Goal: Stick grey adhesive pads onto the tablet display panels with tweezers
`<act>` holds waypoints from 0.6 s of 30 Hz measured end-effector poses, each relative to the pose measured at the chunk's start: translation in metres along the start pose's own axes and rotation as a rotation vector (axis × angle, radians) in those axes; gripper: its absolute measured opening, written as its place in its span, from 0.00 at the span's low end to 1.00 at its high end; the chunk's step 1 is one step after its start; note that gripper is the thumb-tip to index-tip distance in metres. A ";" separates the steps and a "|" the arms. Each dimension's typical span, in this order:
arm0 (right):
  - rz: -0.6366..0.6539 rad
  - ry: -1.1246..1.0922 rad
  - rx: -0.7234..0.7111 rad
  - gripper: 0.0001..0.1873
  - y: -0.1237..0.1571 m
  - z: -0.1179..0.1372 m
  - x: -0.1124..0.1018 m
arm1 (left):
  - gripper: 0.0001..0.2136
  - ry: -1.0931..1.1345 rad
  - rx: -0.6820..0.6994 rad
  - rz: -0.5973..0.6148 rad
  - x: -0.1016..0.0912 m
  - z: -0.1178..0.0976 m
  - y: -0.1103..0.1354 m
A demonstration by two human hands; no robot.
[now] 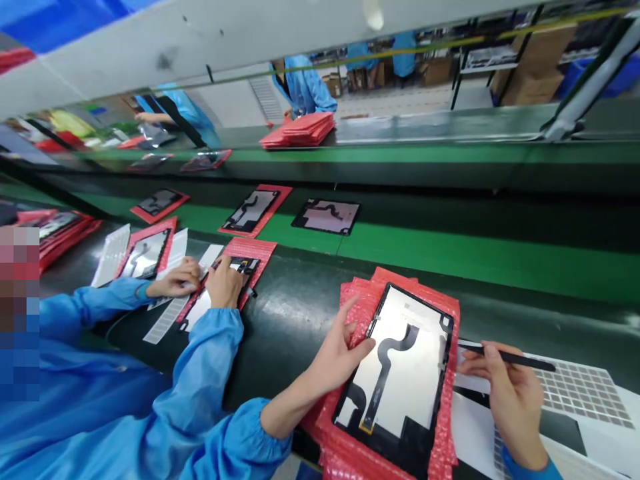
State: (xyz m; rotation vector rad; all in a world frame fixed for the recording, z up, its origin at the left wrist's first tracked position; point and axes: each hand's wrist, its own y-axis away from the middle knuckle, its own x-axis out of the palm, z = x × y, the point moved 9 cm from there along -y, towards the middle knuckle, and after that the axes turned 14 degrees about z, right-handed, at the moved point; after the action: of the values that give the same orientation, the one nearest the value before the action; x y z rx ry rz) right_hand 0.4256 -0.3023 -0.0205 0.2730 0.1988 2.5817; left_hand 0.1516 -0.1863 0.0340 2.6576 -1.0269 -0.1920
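A tablet screen panel [400, 363] with a black flex cable lies face down on a stack of red bubble-wrap bags [440, 307] in front of me. My left hand [337, 353] rests on the panel's left edge, fingers spread, thumb on the panel. My right hand [505, 393] is right of the panel and pinches black tweezers [510, 358] pointing right over a sheet of small grey stickers [583, 393].
A co-worker in a blue coat at my left has both hands [200, 280] on another panel on red wrap. More panels [327, 215] ride the green conveyor belt [450, 250]. A red bag stack [300, 130] sits beyond; people in blue work farther off.
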 end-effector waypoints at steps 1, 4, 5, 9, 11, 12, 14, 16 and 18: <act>0.002 -0.006 0.000 0.32 0.000 0.000 0.001 | 0.36 0.085 0.004 0.004 0.000 -0.003 -0.010; -0.007 -0.011 -0.017 0.33 -0.002 0.002 0.002 | 0.36 0.192 0.040 0.019 -0.012 -0.021 -0.055; -0.014 -0.010 -0.024 0.33 -0.003 0.003 0.000 | 0.33 0.174 0.057 0.020 -0.018 -0.029 -0.076; 0.015 -0.007 -0.003 0.35 -0.011 -0.006 -0.006 | 0.17 0.049 0.082 -0.027 -0.051 -0.058 -0.173; 0.036 -0.007 0.004 0.35 -0.016 -0.013 -0.009 | 0.16 -0.028 0.069 -0.073 -0.064 -0.065 -0.215; 0.037 -0.008 0.002 0.36 -0.018 -0.016 -0.012 | 0.16 -0.070 0.058 -0.099 -0.071 -0.067 -0.232; 0.032 -0.013 -0.010 0.35 -0.021 -0.018 -0.015 | 0.17 -0.166 0.035 -0.163 -0.085 -0.069 -0.254; 0.023 -0.013 -0.011 0.35 -0.021 -0.018 -0.014 | 0.16 -0.271 0.006 -0.248 -0.107 -0.070 -0.261; 0.002 -0.005 -0.010 0.36 -0.019 -0.016 -0.012 | 0.16 -0.372 -0.042 -0.359 -0.139 -0.071 -0.252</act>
State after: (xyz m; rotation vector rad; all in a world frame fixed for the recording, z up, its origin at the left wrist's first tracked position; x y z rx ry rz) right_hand 0.4412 -0.2937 -0.0411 0.2767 0.1836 2.5835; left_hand 0.2249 0.1007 0.0268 2.8075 -0.6140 -0.7976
